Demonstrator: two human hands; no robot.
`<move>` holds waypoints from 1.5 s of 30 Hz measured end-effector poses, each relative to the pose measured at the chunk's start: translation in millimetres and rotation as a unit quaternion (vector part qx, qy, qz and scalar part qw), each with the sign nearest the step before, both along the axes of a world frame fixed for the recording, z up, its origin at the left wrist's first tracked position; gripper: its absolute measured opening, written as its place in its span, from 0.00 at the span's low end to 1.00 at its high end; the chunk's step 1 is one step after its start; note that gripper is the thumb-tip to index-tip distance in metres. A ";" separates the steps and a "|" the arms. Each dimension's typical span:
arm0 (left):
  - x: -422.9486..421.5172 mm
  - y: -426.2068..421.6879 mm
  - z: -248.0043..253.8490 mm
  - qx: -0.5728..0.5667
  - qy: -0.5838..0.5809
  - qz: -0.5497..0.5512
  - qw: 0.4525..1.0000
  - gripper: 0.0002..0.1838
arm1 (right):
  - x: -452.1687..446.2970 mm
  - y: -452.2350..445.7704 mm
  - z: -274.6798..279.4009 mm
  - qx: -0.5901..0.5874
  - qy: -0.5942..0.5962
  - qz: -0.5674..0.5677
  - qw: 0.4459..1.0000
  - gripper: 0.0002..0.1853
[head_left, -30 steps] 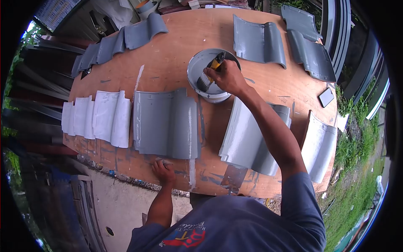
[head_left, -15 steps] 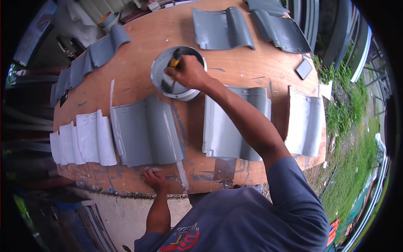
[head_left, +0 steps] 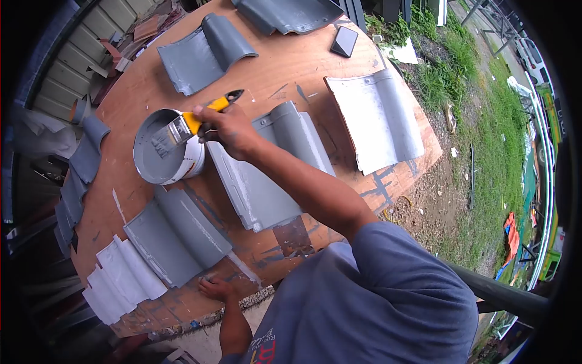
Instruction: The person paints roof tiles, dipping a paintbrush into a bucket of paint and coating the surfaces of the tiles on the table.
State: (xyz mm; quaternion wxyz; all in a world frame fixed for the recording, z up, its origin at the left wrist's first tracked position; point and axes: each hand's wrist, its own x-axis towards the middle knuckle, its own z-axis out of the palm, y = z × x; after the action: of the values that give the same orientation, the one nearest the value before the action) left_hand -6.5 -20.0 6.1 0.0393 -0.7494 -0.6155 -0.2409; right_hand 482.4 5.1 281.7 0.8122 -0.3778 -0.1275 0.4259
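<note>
My right hand (head_left: 227, 127) is closed around the yellow handle of a paintbrush (head_left: 187, 126). Grey paint coats its bristles, which point down into the mouth of a paint bucket (head_left: 193, 162). Just right of the bucket, partly behind my forearm, lies a grey roof tile (head_left: 267, 191) with paler streaks. My left hand (head_left: 215, 288) rests on the wooden table near the lower edge of another grey roof tile (head_left: 176, 239), fingers laid on the surface and apparently holding nothing.
White tiles (head_left: 124, 279) overlap at the lower left, and a pale tile (head_left: 379, 124) lies on the right. More grey tiles (head_left: 206, 54) sit along the far side. A phone (head_left: 344, 41) lies near the far edge of the paint-marked table (head_left: 285, 73). Grass (head_left: 491, 176) lies beyond.
The view has turned toward the right. The brush has tilted from near upright to slanting, its handle now pointing up and right, bristles still at the bucket. My left hand stays by the tile edge.
</note>
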 end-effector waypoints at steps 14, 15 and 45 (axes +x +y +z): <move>-2.5 3.5 -7.1 0.009 -0.013 0.003 1.000 0.19 | 19.3 -334.4 -33.5 0.051 0.191 -0.346 0.917 0.16; -2.0 3.6 -6.8 0.009 -0.016 -0.001 1.000 0.19 | 16.2 -348.5 -30.7 0.041 0.178 -0.365 0.913 0.15; 201.2 -56.6 15.2 -0.080 0.028 0.419 0.904 0.21 | 259.3 -280.0 -62.4 -0.254 -0.414 -0.262 0.834 0.13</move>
State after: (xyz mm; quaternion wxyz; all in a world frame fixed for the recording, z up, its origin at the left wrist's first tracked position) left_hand 194.7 -76.7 21.4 0.0937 -0.4291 -0.8888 -0.1309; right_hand 741.7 -274.9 219.3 0.6403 -0.7309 -0.2353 0.0185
